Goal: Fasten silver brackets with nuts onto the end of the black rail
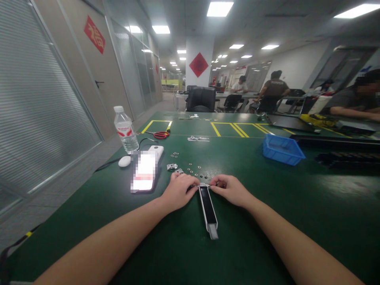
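A: What's the largest thing there?

B: The green bench (pixel 252 221), marked with yellow tape. A black chair (pixel 202 99) stands at its far side.

A: And on it?

B: A blue bin (pixel 283 149) to the right, farther out than the hands. To the left, an upright bottle (pixel 126 132) with a white cap.

A: The hands?

B: The left hand (pixel 181 190) and right hand (pixel 230 190) face each other, one at each side of the far end of the device (pixel 208 206). Each grip is narrow, fingers curled in; I can't tell whether either pinches the device or a small part by it.

A: Where's the device?

B: On the bench, between the forearms: long, black-faced, white-rimmed, a grey tab at its near end. The phone (pixel 144 172), screen lit, is left of the left hand.

A: Smaller still?

B: Red-handled scissors (pixel 161 135) beyond the phone. Metal brackets (pixel 171 167) lie just past the left hand.

A: Smallest?

B: Loose nuts (pixel 201 175), scattered beyond the fingertips.
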A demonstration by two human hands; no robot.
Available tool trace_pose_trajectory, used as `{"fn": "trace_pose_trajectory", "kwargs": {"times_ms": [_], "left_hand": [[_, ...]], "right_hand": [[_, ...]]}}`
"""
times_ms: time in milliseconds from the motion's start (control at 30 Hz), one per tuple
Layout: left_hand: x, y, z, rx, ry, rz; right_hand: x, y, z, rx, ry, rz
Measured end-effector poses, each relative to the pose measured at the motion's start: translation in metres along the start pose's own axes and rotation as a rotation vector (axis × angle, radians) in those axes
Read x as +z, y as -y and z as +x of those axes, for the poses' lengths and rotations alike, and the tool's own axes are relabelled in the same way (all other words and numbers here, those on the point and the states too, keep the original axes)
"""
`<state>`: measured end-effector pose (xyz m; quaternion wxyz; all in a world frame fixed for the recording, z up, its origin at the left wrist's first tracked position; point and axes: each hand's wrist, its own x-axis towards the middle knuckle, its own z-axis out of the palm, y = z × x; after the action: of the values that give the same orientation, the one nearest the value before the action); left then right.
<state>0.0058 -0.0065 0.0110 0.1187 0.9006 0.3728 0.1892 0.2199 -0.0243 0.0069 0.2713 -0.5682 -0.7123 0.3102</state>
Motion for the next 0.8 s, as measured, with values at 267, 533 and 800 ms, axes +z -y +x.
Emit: {"fn": "trace_pose_trajectory", "kwargs": {"times_ms": [267, 533, 800], "left_hand": [[-0.0010, -0.0006, -0.0004, 0.001, 0.000, -0.012], [-0.0010, -0.0003, -0.0001, -0.003, 0.004, -0.005], [-0.0023, -0.0017, 0.0003, -0.005, 0.005, -0.016]], "right_hand": [[0.0020, -0.0014, -0.0002, -0.039, -0.015, -0.003], [0.0035, -0.0002, -0.0006, -0.057, -0.042, -0.032], [0.0044, -0.0045, 0.0008, -0.092, -0.031, -0.062]]}}
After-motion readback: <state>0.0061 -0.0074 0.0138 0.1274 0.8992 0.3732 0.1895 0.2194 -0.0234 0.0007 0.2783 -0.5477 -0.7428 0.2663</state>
